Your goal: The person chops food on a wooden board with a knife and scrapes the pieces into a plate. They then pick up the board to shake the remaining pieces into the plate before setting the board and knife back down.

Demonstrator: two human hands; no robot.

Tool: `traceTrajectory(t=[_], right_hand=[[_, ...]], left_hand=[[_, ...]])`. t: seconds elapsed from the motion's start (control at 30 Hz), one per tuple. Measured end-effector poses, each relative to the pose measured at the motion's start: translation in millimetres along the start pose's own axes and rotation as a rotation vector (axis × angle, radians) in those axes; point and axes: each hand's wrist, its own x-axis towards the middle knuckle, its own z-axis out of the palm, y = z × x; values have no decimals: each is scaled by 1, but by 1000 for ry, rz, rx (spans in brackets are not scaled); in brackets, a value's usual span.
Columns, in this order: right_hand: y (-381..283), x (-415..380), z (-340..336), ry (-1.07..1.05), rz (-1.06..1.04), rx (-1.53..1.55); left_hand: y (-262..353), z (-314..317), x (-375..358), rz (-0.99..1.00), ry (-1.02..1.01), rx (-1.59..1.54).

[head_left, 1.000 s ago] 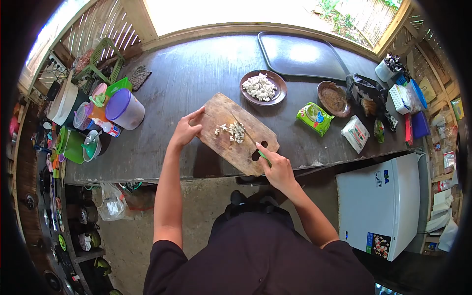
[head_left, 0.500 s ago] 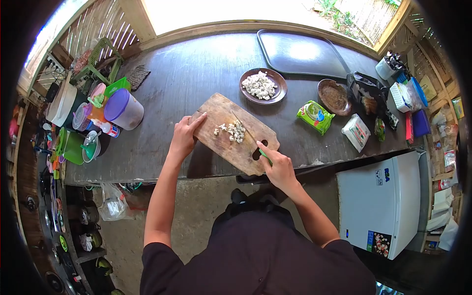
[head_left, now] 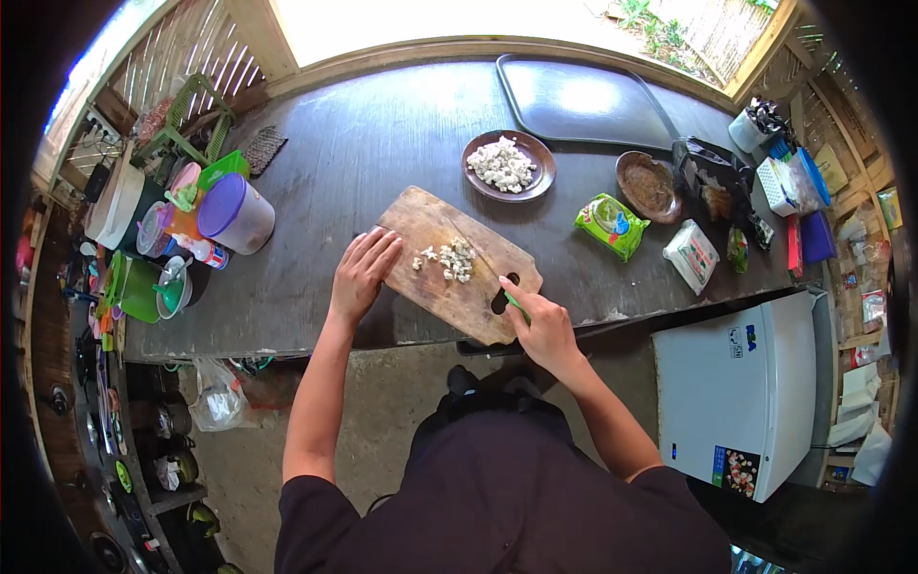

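Note:
A wooden cutting board (head_left: pixel 430 215) lies at a slant near the table's front edge, with a small heap of chopped whitish pieces (head_left: pixel 459 258) on it. My left hand (head_left: pixel 361 273) rests on the board's left edge, fingers stretched out and lying flat; its thumb is hard to see. In my right hand (head_left: pixel 543 330) is a knife with a green handle (head_left: pixel 514 304). Its thin blade reaches up and left across the board, to the right of the heap. Beyond the board, a brown plate (head_left: pixel 545 182) holds more whitish pieces (head_left: pixel 501 165).
A dark tray (head_left: pixel 588 100) lies at the back. To the right are a green packet (head_left: pixel 612 227), a brown dish (head_left: pixel 648 187), a white package (head_left: pixel 690 257) and a black plastic bag (head_left: pixel 712 177). A purple-lidded tub (head_left: pixel 236 215) stands left. A white freezer (head_left: pixel 736 402) is below right.
My left hand has shifted from gripping the board's edge to lying flatter over it, fingers extended. The right hand with the knife has barely moved.

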Motion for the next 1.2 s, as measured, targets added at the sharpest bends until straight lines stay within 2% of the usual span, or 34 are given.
traceTrajectory(t=[0.4,0.73,0.9,1.0,1.2], right_hand=[[-18,5,-29,14,-35,-85],[-18,47,-76,103,-225,-200],[-15,63,-84,47,-253,-220],[-6,73,-77,86,-320,-203],[7,93,-73,70,-284,-268]], left_hand=[[6,-8,1,-34,91,-44],[-7,11,75,2,141,-123],[-14,27,111,24,132,-120],[-15,28,128,37,122,-112],[-21,29,141,52,97,-64]])
